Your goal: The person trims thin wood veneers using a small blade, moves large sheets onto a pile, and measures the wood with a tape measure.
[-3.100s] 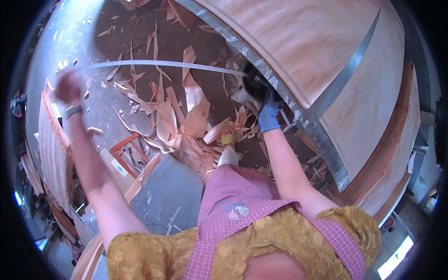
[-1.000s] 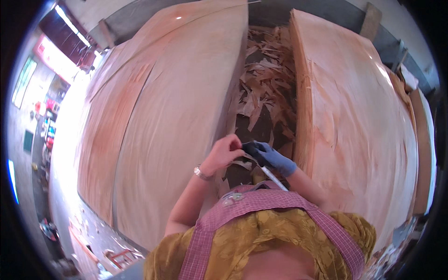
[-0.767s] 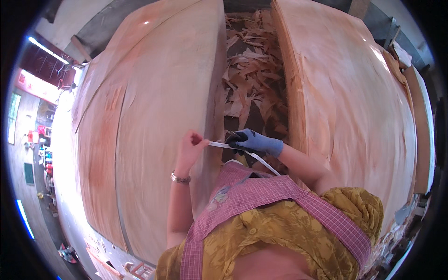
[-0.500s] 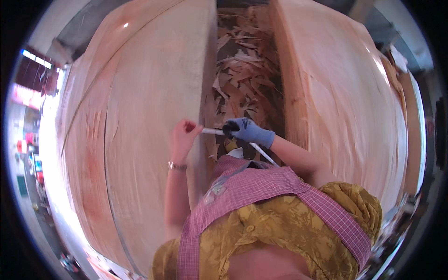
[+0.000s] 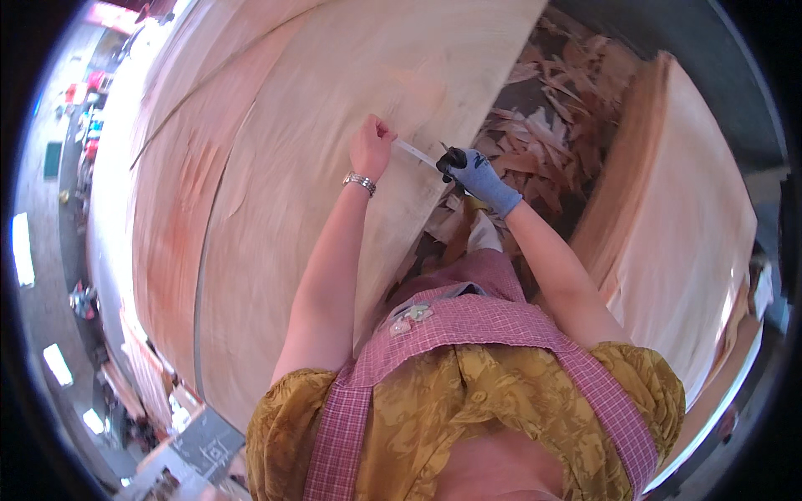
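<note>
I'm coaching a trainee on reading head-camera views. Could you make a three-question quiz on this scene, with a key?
1. True or false: the left hand wears a glove.
2. The strip running from the left hand to the right hand is: (a) red, (b) white, (c) green.
3. Where do the torn wood scraps lie?

Key:
1. False; it is bare.
2. b.
3. In the gap between the wood surface and the wood stack on the right.

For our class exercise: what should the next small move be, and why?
Perhaps press the strip flat against the wood: the left hand pinches its end, the right hand grips it further along, and the span between runs straight over the wood.
</note>
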Motion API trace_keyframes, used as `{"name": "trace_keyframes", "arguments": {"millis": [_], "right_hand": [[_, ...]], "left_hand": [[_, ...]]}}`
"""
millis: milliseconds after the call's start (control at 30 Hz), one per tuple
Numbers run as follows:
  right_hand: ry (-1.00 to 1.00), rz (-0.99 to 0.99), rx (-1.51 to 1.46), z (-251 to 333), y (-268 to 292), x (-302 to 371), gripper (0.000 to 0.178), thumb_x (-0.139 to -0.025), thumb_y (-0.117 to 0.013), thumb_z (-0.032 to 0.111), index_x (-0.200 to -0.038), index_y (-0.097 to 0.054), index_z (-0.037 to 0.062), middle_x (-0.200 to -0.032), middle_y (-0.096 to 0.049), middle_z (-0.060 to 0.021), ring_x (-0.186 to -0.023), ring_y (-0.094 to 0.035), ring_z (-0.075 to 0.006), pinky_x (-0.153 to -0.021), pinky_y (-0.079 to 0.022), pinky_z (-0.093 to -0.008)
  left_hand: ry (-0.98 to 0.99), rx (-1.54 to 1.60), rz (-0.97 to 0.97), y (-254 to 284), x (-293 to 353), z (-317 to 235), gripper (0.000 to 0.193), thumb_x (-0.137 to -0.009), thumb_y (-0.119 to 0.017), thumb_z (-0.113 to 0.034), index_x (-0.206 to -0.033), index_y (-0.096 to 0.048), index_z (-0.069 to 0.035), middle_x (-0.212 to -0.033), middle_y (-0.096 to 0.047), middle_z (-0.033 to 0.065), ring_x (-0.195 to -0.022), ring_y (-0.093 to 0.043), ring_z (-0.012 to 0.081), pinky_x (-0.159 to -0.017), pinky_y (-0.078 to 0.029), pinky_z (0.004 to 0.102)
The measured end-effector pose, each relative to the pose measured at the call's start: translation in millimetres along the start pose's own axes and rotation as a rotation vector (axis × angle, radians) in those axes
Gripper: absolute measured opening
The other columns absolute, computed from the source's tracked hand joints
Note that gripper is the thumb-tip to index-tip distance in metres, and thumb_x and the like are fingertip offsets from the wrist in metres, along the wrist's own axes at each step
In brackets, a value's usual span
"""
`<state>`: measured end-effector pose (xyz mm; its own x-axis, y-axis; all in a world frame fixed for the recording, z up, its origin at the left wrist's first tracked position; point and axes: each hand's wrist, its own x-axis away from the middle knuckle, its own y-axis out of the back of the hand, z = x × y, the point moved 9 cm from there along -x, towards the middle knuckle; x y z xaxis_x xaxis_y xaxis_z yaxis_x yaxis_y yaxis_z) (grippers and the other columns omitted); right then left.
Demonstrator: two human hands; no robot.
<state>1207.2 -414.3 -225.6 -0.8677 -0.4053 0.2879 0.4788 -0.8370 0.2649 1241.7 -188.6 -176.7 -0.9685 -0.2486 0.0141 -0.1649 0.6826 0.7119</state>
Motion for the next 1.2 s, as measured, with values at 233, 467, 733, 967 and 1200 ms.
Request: {"name": "trace_keyframes", "arguments": {"millis": [233, 467, 733, 967, 1200], "right_hand": [[-0.207, 0.276, -0.103, -23, -4, -59, 0.027, -0.088, -0.065, 0.028, -0.099, -0.069, 0.0028, -0.071, -0.068, -0.0061, -0.054, -0.061, -0.0126, -0.053, -0.049, -0.0301], [0.157, 0.276, 0.231, -5, 13, -68, 0.027, -0.093, -0.062, 0.029, -0.101, -0.064, 0.0035, -0.077, -0.069, -0.0154, -0.065, -0.067, -0.0281, -0.06, -0.052, -0.0421], [0.201, -0.02, -0.252, 23, 144, -170, 0.017, -0.095, -0.06, 0.02, -0.098, -0.064, 0.0036, -0.082, -0.071, -0.011, -0.061, -0.065, -0.02, -0.056, -0.051, -0.0363], [-0.223, 0.035, -0.372, -9, 145, -222, 0.017, -0.092, -0.066, 0.02, -0.093, -0.066, 0.0028, -0.073, -0.069, -0.0039, -0.052, -0.056, -0.0074, -0.045, -0.043, -0.0243], [0.309, -0.044, 0.478, 21, 166, -208, 0.022, -0.094, -0.059, 0.024, -0.099, -0.06, 0.0025, -0.078, -0.066, -0.0158, -0.068, -0.065, -0.0309, -0.065, -0.051, -0.0419]], "left_hand": [[0.016, -0.387, -0.099, -3, -7, -2, 0.023, -0.079, -0.075, -0.017, -0.094, -0.062, -0.006, -0.11, -0.065, 0.0128, -0.105, -0.061, 0.0305, -0.084, -0.048, 0.0416], [-0.2, -0.649, 0.037, -45, 50, -71, 0.057, -0.082, -0.07, -0.028, -0.134, -0.056, -0.008, -0.144, -0.05, 0.0094, -0.129, -0.048, 0.0303, -0.105, -0.039, 0.0435], [0.027, -0.555, 0.225, -45, 11, -62, 0.053, -0.087, -0.062, -0.021, -0.138, -0.052, -0.01, -0.145, -0.048, 0.0068, -0.129, -0.047, 0.0278, -0.106, -0.036, 0.0428], [-0.359, -0.522, 0.086, -110, -121, -138, 0.054, -0.088, -0.061, -0.022, -0.14, -0.05, -0.012, -0.151, -0.043, 0.0043, -0.131, -0.045, 0.0253, -0.105, -0.037, 0.0415], [-0.384, -0.51, 0.122, -124, -135, -132, 0.055, -0.086, -0.062, -0.024, -0.139, -0.051, -0.01, -0.147, -0.047, 0.0035, -0.128, -0.047, 0.0251, -0.104, -0.036, 0.0437]]}}
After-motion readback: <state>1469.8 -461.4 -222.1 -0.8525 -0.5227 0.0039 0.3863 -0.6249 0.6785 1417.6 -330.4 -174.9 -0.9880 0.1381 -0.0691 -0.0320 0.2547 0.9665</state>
